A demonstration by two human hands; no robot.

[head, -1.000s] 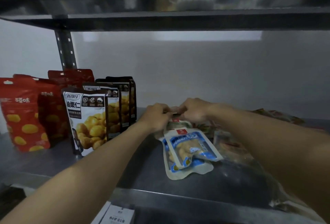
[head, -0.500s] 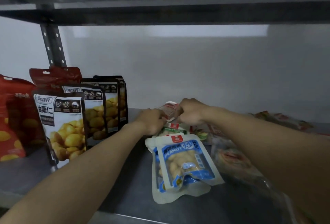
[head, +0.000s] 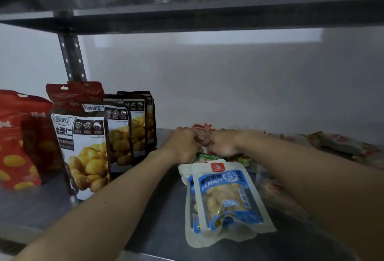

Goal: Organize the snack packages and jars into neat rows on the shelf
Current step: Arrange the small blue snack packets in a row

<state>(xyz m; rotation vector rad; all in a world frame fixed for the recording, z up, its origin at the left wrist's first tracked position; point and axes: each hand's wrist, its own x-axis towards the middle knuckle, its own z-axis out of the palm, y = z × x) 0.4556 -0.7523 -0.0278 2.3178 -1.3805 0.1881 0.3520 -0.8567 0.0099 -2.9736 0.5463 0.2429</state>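
Both my hands meet at the middle of the grey metal shelf (head: 145, 215). My left hand (head: 184, 144) and my right hand (head: 223, 142) each pinch a red and white snack packet (head: 202, 128) that stands up between them. In front of my hands two blue and white peanut packets (head: 226, 196) lie flat, one on the other. A green packet (head: 205, 156) peeks out under my hands. To the left, several white and black chestnut bags (head: 87, 152) stand in a row going back.
Red bags (head: 18, 140) with yellow spots stand at the far left. Loose clear and red packets (head: 340, 144) lie in a heap on the right of the shelf. An upper shelf (head: 187, 11) hangs overhead, with a metal upright (head: 71, 57) at the back left.
The view has shifted right and back, so the bags sit further right. My hands have stayed together on the red and white packet, which now stands higher behind them.
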